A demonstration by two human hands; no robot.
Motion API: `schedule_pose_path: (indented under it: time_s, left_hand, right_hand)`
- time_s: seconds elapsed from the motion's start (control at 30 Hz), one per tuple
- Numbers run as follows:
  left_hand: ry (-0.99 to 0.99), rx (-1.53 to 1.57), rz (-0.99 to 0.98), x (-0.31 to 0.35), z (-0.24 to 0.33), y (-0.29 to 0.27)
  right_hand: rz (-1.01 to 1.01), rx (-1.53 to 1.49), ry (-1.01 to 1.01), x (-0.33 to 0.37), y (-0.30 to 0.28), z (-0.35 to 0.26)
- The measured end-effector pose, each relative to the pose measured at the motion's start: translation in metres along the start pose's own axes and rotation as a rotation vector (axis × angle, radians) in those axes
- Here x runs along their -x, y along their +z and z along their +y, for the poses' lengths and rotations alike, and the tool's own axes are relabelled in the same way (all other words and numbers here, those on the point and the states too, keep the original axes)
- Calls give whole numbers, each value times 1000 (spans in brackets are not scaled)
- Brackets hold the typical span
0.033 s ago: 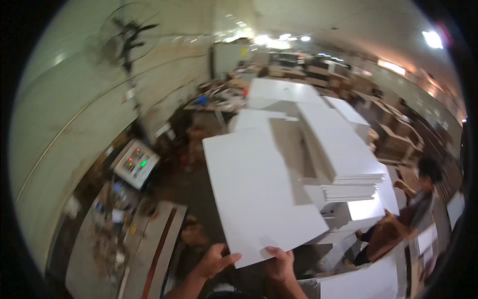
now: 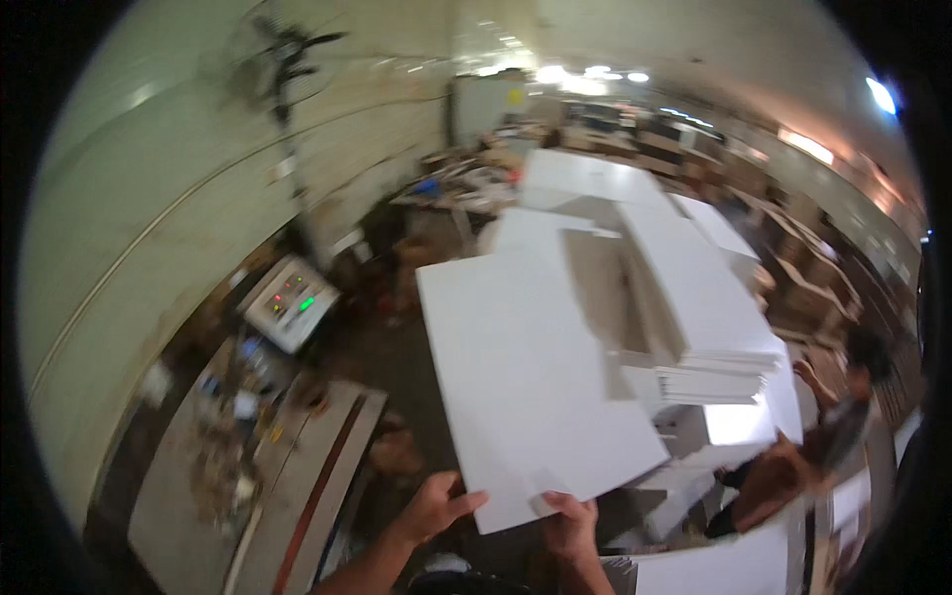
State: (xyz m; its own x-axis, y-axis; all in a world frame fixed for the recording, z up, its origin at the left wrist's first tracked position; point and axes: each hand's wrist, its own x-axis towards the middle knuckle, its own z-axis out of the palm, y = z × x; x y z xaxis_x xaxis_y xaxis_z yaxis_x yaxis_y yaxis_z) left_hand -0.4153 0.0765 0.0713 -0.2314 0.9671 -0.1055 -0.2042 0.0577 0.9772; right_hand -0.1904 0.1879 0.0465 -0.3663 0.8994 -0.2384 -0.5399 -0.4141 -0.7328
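L. hand [image 2: 446, 506]: thumb over top face at near-L corner of white sheet [image 2: 526, 377], fingers curled in below; grip closed, approx. the sheet's thickness, fingertips hidden. R. hand [image 2: 570, 526]: same sheet, near edge, R of L. hand; thumb on top, other fingers mostly out of sight underneath, grip likewise closed. White sheet: lg., flat, rectangular, 1 pc. as far as seen; extends fwd. from both hands, near edge held, R side next to stacked white panels [image 2: 689, 288]; whether far end rests on anything, can't tell. Status (judged): sheet in hand, not set down; panels beyond already piled, several layers showing at near end; qty. left to handle, can't tell. Beyond panels: white slab [image 2: 595, 178], flat-topped. R side: co-worker [image 2: 823, 436], blurred, arms twd. the white stack, hold unclear. Lower R: further white sheet [image 2: 714, 570], lying flat, partly cut off by frame. L side: bench [image 2: 332, 436] w/ dark red strip and misc. small clutter; control box [image 2: 288, 302], tilted, w/ red lights and green display. Upper L: fan [image 2: 288, 50] nr. pale wall [image 2: 178, 129]. Far R: brown cartons [image 2: 793, 278], approx. only, blurred.
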Motion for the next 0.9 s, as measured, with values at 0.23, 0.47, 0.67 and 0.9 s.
schedule_pose_path:
  time_s: [0.23, 0.47, 0.67, 0.9]
  left_hand:
    - [152, 160, 482, 82, -45, -38]
    - [560, 1019, 1069, 256, -140, -123]
    - [473, 650, 1619, 386, -283, -88]
    - [227, 1050, 1690, 502, -340, -160]
  right_hand:
    - [-183, 573, 59, 24, -56, -32]
    - [-412, 420, 147, -20, -24, 29]
    - [-583, 666, 223, -44, 1, 205]
    - [-607, 582, 499, -5, 47, 393]
